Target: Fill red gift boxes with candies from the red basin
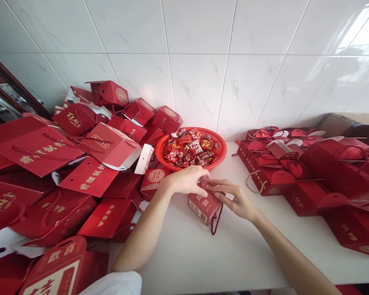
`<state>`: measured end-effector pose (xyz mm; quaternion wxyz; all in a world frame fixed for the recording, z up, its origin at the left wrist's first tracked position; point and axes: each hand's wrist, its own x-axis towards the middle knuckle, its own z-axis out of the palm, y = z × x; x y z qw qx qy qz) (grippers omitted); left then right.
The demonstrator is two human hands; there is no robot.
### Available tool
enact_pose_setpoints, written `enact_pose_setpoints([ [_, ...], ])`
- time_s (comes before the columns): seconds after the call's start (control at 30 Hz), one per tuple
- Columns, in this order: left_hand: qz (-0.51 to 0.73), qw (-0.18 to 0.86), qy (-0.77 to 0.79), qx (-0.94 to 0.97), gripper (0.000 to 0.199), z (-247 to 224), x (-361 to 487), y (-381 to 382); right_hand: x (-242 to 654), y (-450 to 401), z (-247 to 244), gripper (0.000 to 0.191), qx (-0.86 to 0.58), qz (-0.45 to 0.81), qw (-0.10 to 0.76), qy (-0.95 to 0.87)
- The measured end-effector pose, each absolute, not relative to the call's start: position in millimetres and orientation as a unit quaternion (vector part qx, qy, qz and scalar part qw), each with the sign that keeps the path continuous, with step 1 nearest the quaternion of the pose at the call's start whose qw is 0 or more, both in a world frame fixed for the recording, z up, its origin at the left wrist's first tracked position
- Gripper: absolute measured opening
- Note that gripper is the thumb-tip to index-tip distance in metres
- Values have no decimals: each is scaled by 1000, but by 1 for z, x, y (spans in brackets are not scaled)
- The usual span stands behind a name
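Observation:
Between my hands, a small red gift box (204,203) with pale lettering lies on the white table, its dark red cord handle hanging toward me. My left hand (189,180) curls over the box's far left end, thumb and fingers closed on it. From the right, my right hand (232,196) presses its fingers together on the box's upper side near the top edge. The exact grip of the fingertips is partly hidden. Just behind the hands stands a red plastic basket (223,153) holding many wrapped candies (193,147).
A tall heap of red boxes (89,180) with cord handles fills the left. Rows of red boxes (270,172) stand along the right side of the white table (184,254). A tiled wall (199,90) rises behind, and a brown carton (335,125) sits at the far right.

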<state>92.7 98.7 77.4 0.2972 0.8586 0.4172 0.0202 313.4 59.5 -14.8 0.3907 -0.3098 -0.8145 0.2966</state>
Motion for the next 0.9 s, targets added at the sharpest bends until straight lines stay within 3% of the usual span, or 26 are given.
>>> enact_pose_setpoints([
  [0.07,26,285,403,869,42,74,100,97,315,59,-14,26,-347,299,415,-786],
  [0.17,22,291,380,878,27,70,105,97,322,61,-9,35,-428,276,431,-745],
  [0.23,2,292,384,876,17,68,106,97,331,62,-5,44,-459,304,375,-746],
  [0.37,-21,292,417,860,19,66,105,98,344,64,-5,50,-452,421,186,-764],
  [0.47,-26,284,443,850,21,67,105,96,343,62,-14,54,-435,481,134,-749],
  [0.67,-35,252,468,846,22,73,107,89,340,59,-6,37,-397,606,211,-656],
  [0.9,-38,260,497,827,36,75,116,82,344,51,39,32,-352,637,410,-551],
])
